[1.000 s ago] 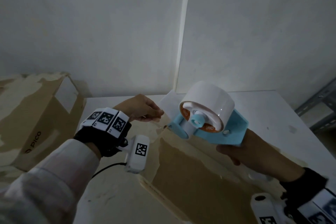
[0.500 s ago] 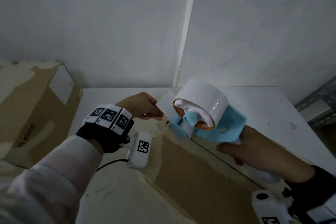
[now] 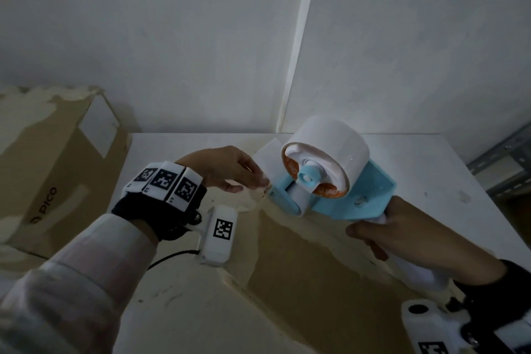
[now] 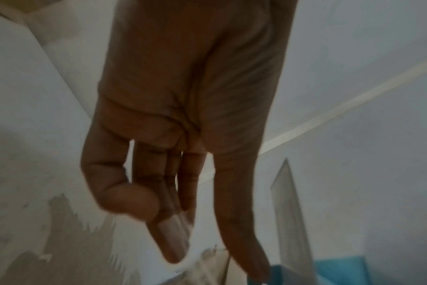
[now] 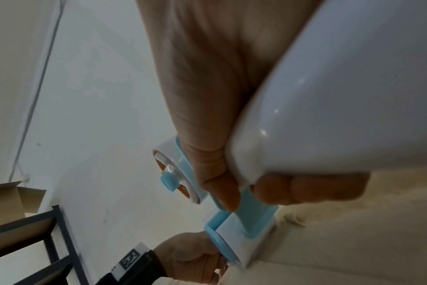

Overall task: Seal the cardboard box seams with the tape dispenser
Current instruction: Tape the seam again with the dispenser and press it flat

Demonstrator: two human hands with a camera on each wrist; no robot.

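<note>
- My right hand (image 3: 408, 236) grips the tape dispenser (image 3: 330, 181) handle, fingers curled round it.
- My left hand (image 3: 227, 169) fingers pinch the tape end (image 3: 265, 154) over the cardboard box (image 3: 316, 282).

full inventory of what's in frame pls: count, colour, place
tape dispenser: 1, light blue frame with white handle, nose down at the far end of the box under work
tape roll: 1, white, orange core, mounted on the dispenser
cardboard box: 1, brown, patchy white, centre of table
second box: 1, brown, far left
table: 1, white
shelving: 1, grey metal, right edge
left hand: fingers at the tape end by the dispenser nose; grip unclear
right hand: grips the dispenser handle
</note>
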